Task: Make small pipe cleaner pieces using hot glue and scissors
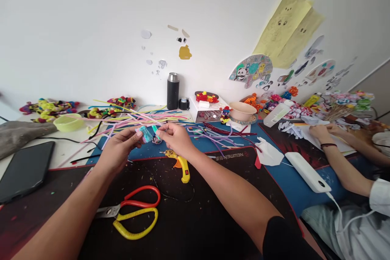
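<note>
Both my hands are raised over the black desk mat (189, 219) and meet around a small teal pipe-cleaner piece (146, 134). My left hand (119, 148) pinches its left end, fingers closed. My right hand (175, 137) pinches the other end, where a teal tip and a small dark bit (156, 139) show. Just below my right hand lies a yellow glue gun (180, 163). Red and yellow scissors (134, 211) lie on the mat near my left forearm.
Several loose coloured pipe cleaners (143, 120) spread behind my hands. A black flask (172, 91), white box (207, 111) and bowl (243, 111) stand by the wall. A dark tablet (26, 170) lies left. Another person's hand (323, 132) works with paper at right, near a white power bank (307, 171).
</note>
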`<state>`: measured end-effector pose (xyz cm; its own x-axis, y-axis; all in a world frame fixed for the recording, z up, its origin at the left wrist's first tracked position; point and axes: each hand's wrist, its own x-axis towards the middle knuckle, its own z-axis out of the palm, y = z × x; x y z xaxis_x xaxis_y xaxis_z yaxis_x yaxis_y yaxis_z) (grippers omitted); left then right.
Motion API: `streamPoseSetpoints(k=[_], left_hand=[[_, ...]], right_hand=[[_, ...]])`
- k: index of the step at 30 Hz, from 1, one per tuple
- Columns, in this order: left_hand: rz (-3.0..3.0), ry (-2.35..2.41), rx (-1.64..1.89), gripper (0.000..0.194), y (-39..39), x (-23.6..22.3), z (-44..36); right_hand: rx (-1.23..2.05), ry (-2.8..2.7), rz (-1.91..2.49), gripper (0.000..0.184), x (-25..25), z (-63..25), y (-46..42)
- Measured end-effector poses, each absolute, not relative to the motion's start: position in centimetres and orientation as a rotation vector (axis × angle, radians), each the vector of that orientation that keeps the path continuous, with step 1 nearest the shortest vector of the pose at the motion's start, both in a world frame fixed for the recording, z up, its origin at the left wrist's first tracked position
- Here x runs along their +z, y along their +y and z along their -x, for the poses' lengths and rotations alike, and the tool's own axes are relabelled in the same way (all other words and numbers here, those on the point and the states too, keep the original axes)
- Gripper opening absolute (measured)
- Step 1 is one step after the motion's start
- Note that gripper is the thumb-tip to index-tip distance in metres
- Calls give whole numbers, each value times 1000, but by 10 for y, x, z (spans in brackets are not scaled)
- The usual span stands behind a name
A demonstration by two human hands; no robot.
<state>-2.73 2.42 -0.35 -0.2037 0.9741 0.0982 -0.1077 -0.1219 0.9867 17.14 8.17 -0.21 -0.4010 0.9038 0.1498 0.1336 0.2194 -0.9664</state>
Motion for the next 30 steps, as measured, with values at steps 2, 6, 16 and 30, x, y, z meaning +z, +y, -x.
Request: streamPoseSetpoints(k=[2, 6, 16, 30], left_hand=[[-1109, 1226, 1473, 39, 24, -6, 28], [-1201, 1285, 1427, 33, 22, -7, 25], [-1296, 1400, 1349, 38, 19, -1, 11], [-1244, 1342, 1401, 34, 13, 4, 6]], right_hand=[[1323, -1653, 956, 25, -6, -172, 74], [1313, -1695, 959, 22, -11, -181, 64], [1214, -1759, 906, 22, 3, -193, 58], [1169, -1774, 937, 22, 11, -191, 48]])
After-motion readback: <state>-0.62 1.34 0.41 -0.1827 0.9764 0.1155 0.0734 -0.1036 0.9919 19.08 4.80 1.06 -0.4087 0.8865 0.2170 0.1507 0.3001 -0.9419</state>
